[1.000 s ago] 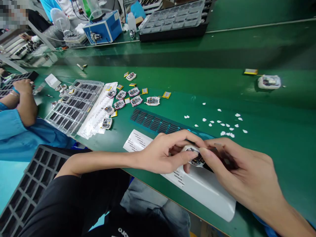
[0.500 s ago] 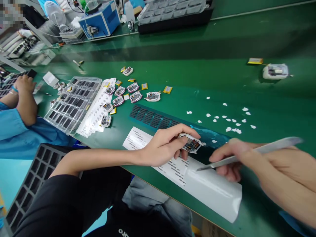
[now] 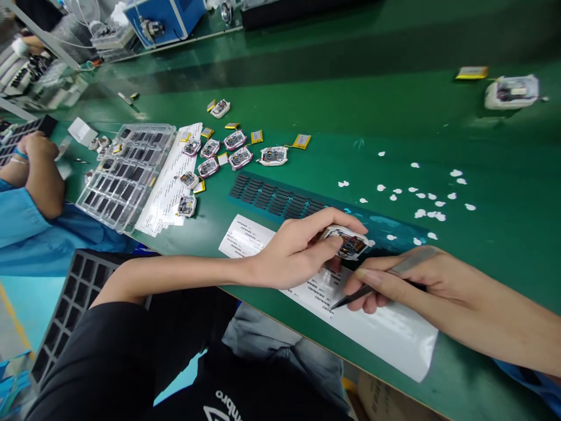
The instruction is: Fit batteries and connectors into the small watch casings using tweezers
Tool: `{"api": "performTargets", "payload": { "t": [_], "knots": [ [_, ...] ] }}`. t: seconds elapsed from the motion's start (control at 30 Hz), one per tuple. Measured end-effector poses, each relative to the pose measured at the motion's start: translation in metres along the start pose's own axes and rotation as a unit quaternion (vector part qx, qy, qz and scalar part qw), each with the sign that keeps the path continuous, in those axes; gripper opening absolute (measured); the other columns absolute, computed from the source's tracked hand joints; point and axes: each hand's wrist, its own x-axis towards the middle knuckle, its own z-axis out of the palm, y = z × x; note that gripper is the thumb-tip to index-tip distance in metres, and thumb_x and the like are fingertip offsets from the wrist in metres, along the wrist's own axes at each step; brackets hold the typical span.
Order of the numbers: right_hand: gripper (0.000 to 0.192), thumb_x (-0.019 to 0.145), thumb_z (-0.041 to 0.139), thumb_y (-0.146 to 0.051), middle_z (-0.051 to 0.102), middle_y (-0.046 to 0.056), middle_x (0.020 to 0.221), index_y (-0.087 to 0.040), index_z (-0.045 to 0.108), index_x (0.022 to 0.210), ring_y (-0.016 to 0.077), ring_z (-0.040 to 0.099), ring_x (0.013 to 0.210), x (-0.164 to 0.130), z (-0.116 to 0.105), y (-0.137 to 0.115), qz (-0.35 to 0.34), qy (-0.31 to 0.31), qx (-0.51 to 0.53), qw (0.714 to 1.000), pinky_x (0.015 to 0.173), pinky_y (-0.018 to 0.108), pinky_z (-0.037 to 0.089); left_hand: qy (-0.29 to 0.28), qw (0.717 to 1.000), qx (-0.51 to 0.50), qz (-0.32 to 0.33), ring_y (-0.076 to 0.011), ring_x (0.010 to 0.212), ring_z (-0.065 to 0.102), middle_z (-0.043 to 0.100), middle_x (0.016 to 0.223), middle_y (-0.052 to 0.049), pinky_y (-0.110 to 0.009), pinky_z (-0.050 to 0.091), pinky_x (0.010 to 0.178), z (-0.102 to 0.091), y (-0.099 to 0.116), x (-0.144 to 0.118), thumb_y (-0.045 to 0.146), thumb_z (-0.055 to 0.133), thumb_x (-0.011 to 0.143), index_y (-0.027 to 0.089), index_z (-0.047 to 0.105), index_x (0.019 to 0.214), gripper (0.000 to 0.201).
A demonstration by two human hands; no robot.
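Observation:
My left hand [image 3: 298, 251] grips a small white-cased electronic device [image 3: 349, 244], its circuit board exposed and facing up, between thumb and fingers. In my right hand [image 3: 394, 283] is a pair of metal tweezers [image 3: 353, 297], held like a pen. The tweezer tips point down at the last printed row of a white label sheet [image 3: 394, 336]; whether they touch it I cannot tell. That sheet lies on the green bench below both hands, its right part blank and glossy. Just beyond my left hand lies a teal strip [image 3: 280, 200] with rows of black pieces.
Several similar open devices [image 3: 234, 140] with yellow batteries [image 3: 302, 141] lie beyond my left arm. Another device [image 3: 512, 93] sits far right. Small white scraps [image 3: 421, 196] dot the bench. A clear compartment tray [image 3: 127, 175] stands left, near a co-worker's arm [image 3: 44, 181].
My right hand has moved left, bringing the tweezer tips from the blank part of the sheet to its printed labels. My left hand still holds the device. The view has shifted slightly.

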Motion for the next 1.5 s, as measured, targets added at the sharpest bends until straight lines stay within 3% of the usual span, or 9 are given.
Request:
{"api": "performTargets", "payload": {
  "t": [0.13, 0.4, 0.57, 0.83, 0.9, 0.97, 1.07, 1.13, 1.5],
  "knots": [
    [0.059, 0.097, 0.049, -0.075, 0.077, 0.003, 0.075, -0.032, 0.080, 0.073, 0.0175, 0.071, 0.065, 0.001, 0.002, 0.000, 0.014, -0.007, 0.008, 1.000, 0.055, 0.029, 0.055, -0.006, 1.000, 0.009, -0.009, -0.0100, 0.072, 0.065, 0.066, 0.093, -0.001, -0.022, 0.053, 0.069, 0.000, 0.001, -0.001, 0.027, 0.051, 0.103, 0.019, 0.062, 0.119, 0.021],
    [0.051, 0.089, 0.061, -0.079, 0.077, 0.004, 0.072, -0.034, 0.081, 0.075, 0.0204, 0.074, 0.065, 0.000, -0.005, 0.002, 0.023, 0.003, 0.066, 0.998, 0.058, 0.030, 0.061, -0.010, 0.999, 0.041, -0.016, -0.0110, 0.066, 0.059, 0.065, 0.091, -0.002, -0.024, 0.050, 0.063, 0.001, 0.001, -0.002, 0.023, 0.053, 0.097, 0.018, 0.063, 0.122, 0.027],
    [0.051, 0.088, 0.061, -0.080, 0.077, 0.004, 0.070, -0.035, 0.081, 0.075, 0.0241, 0.076, 0.065, 0.003, -0.009, 0.001, 0.010, 0.020, 0.054, 0.998, 0.063, 0.035, 0.067, -0.015, 0.999, 0.037, -0.006, -0.0103, 0.064, 0.052, 0.061, 0.086, 0.000, -0.024, 0.049, 0.062, 0.000, -0.001, -0.003, 0.019, 0.056, 0.091, 0.019, 0.063, 0.122, 0.033],
    [0.051, 0.091, 0.059, -0.079, 0.077, 0.004, 0.069, -0.036, 0.080, 0.073, 0.0220, 0.075, 0.063, 0.001, -0.012, 0.002, -0.023, 0.030, 0.042, 0.998, 0.058, 0.031, 0.065, -0.011, 0.999, 0.049, -0.015, -0.0114, 0.068, 0.057, 0.063, 0.086, 0.001, -0.024, 0.050, 0.064, 0.002, -0.002, -0.003, 0.015, 0.056, 0.083, 0.022, 0.062, 0.125, 0.043],
    [0.053, 0.090, 0.059, -0.080, 0.075, 0.004, 0.066, -0.035, 0.079, 0.071, 0.0223, 0.075, 0.064, -0.001, -0.013, 0.005, -0.028, 0.074, 0.029, 0.996, 0.058, 0.032, 0.064, -0.009, 0.999, 0.042, -0.009, -0.0132, 0.074, 0.062, 0.068, 0.092, 0.000, -0.025, 0.052, 0.066, 0.002, -0.003, -0.002, 0.015, 0.059, 0.082, 0.023, 0.060, 0.130, 0.048],
    [0.054, 0.091, 0.059, -0.079, 0.073, 0.004, 0.063, -0.034, 0.076, 0.067, 0.0213, 0.073, 0.063, -0.004, -0.011, 0.006, -0.035, 0.164, 0.003, 0.986, 0.057, 0.032, 0.062, -0.011, 0.999, 0.030, -0.004, -0.0148, 0.079, 0.065, 0.070, 0.098, -0.002, -0.026, 0.054, 0.067, 0.001, -0.003, -0.001, 0.014, 0.061, 0.082, 0.025, 0.058, 0.132, 0.051],
    [0.049, 0.095, 0.061, -0.071, 0.072, 0.004, 0.068, -0.033, 0.074, 0.068, 0.0191, 0.072, 0.065, -0.009, -0.004, 0.003, -0.032, 0.327, -0.042, 0.943, 0.061, 0.033, 0.061, -0.032, 0.999, 0.018, 0.003, -0.0156, 0.080, 0.067, 0.069, 0.101, -0.003, -0.027, 0.055, 0.066, -0.003, -0.002, 0.000, 0.015, 0.063, 0.082, 0.023, 0.057, 0.130, 0.048],
    [0.043, 0.098, 0.061, -0.065, 0.074, 0.004, 0.073, -0.033, 0.074, 0.073, 0.0187, 0.072, 0.067, -0.013, 0.001, -0.001, -0.024, 0.384, -0.054, 0.921, 0.063, 0.035, 0.060, -0.055, 0.998, 0.024, 0.005, -0.0154, 0.076, 0.067, 0.067, 0.097, -0.003, -0.028, 0.055, 0.063, -0.005, 0.001, 0.000, 0.016, 0.064, 0.082, 0.022, 0.057, 0.129, 0.048],
    [0.041, 0.101, 0.056, -0.060, 0.075, 0.004, 0.077, -0.032, 0.072, 0.075, 0.0191, 0.073, 0.065, -0.017, 0.017, -0.006, 0.011, 0.433, -0.117, 0.894, 0.058, 0.039, 0.056, -0.136, 0.987, -0.079, -0.029, -0.0142, 0.076, 0.074, 0.071, 0.091, -0.003, -0.023, 0.058, 0.062, -0.003, 0.008, -0.004, 0.013, 0.066, 0.081, 0.018, 0.053, 0.120, 0.042]
  ]
}}
